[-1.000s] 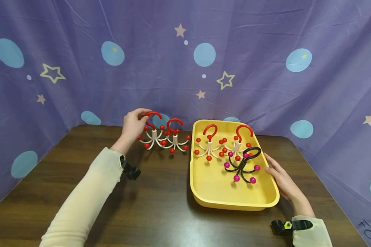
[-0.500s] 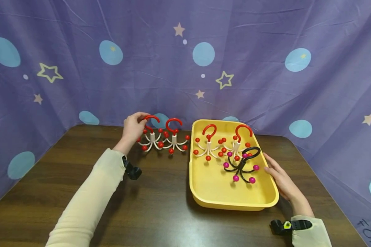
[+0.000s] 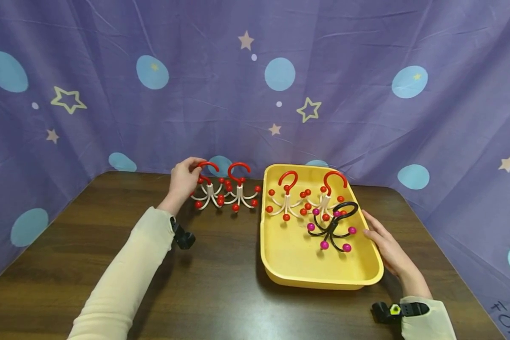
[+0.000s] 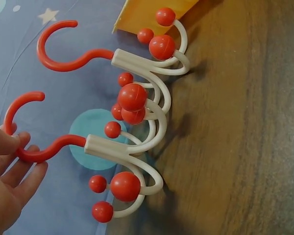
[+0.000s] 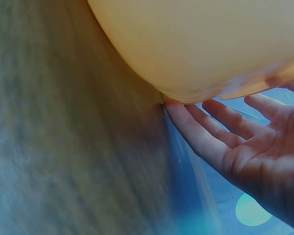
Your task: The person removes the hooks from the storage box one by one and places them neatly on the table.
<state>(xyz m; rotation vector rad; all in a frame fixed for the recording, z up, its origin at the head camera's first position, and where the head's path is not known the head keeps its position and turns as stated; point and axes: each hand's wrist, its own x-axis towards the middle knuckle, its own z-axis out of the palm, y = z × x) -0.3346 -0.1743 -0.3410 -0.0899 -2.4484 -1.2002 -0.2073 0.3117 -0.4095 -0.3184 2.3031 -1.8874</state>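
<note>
My left hand (image 3: pixel 184 180) pinches the red hook of a white rotating hanger (image 4: pixel 108 148) with red ball tips, thumb against the fingers. The hanger stands upright at the table's back. Close on its right is a matching hanger (image 3: pixel 240 192), their ball-tipped arms overlapping in the left wrist view. My right hand (image 3: pixel 388 248) rests at the right side of a yellow tray (image 3: pixel 297 278), thumb tip at the rim. In the right wrist view its fairly straight fingers (image 5: pixel 201 139) touch the outer wall. Inside the tray are two red-and-white hangers (image 3: pixel 287 203) and a black one (image 3: pixel 333 227) with pink balls.
Everything stands on a dark wooden table (image 3: pixel 212 283). Directly behind it hangs a purple curtain (image 3: pixel 221 85) with stars and blue dots. The tray fills much of the table's right half.
My left hand has come down slightly, lowering its hanger beside the matching one. The right hand and the tray have stayed in place.
</note>
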